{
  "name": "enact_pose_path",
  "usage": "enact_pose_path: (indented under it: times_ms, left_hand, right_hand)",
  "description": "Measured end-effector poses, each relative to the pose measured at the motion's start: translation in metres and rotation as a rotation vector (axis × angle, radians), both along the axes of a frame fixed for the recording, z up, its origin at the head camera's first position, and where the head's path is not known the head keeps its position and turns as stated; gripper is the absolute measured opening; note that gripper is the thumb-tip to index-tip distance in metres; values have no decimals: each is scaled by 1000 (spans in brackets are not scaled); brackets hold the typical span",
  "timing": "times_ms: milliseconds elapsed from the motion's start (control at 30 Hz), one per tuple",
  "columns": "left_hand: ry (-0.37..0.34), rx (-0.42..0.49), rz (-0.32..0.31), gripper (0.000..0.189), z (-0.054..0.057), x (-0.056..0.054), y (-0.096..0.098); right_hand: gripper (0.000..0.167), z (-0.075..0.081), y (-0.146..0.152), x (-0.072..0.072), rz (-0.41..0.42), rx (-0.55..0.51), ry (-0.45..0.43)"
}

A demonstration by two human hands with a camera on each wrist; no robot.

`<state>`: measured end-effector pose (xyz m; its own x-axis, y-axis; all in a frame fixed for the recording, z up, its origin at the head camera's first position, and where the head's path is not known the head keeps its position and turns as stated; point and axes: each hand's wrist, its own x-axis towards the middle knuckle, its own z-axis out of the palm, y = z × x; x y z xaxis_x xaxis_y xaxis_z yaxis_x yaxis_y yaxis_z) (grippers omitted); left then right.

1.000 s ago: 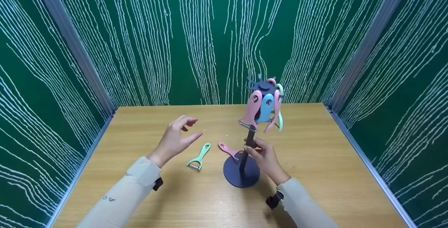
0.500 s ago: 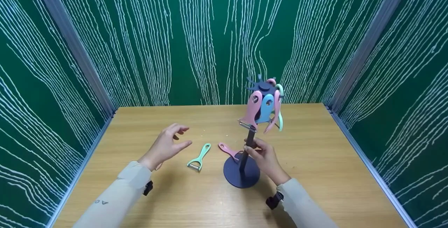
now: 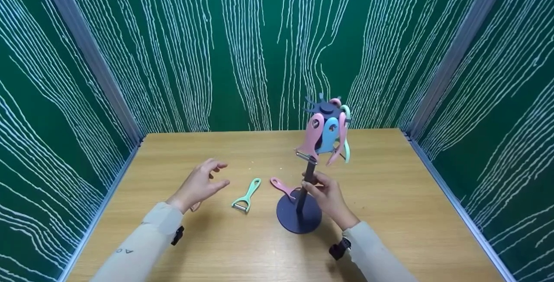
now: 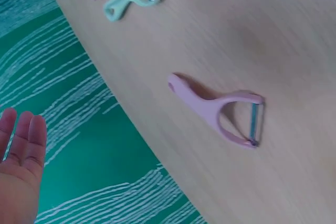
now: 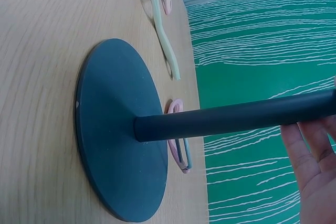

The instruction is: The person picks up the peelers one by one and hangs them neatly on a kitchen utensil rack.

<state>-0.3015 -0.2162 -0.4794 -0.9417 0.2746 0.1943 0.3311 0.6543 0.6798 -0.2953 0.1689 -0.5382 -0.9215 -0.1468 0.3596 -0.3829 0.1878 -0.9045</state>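
My right hand (image 3: 329, 195) grips the dark pole of a round-based stand (image 3: 298, 223), thumb and fingers around it. From the arms at its top hang several peelers, among them a pink peeler (image 3: 312, 137) and a blue peeler (image 3: 329, 137). My left hand (image 3: 199, 186) hovers over the table with fingers loosely bent and nothing in them. Under its wrist lies another pink peeler (image 4: 210, 109), mostly hidden in the head view. A mint-green peeler (image 3: 247, 196) lies between the hands. Behind the stand's base, a further pink peeler (image 3: 282, 185) is partly covered by the pole.
The wooden table (image 3: 381, 165) is enclosed by green walls (image 3: 242, 48) with white wavy lines. Grey metal posts (image 3: 86, 48) stand at the corners. Bare arms (image 3: 308, 109) of the stand's top point left and back.
My left hand has drawn back to the left and toward me, away from the stand, and a pink peeler now shows beside its wrist. My right hand keeps its hold on the pole.
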Motion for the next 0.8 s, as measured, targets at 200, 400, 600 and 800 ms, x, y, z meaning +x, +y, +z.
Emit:
enact_pose_path:
  times_ms: [200, 400, 600, 800]
  left_hand:
    - [-31, -19, 19, 51, -11, -1, -9]
    - [-65, -43, 42, 51, -19, -2, -16]
    - [-98, -39, 57, 52, -28, -5, -24]
    - [-145, -50, 94, 57, -37, -9, -32]
  right_hand:
    - [25, 0, 0, 1, -10, 3, -20]
    - [25, 0, 0, 1, -11, 5, -4]
    - [23, 0, 0, 0, -12, 14, 31]
    - [23, 1, 0, 0, -18, 33, 24]
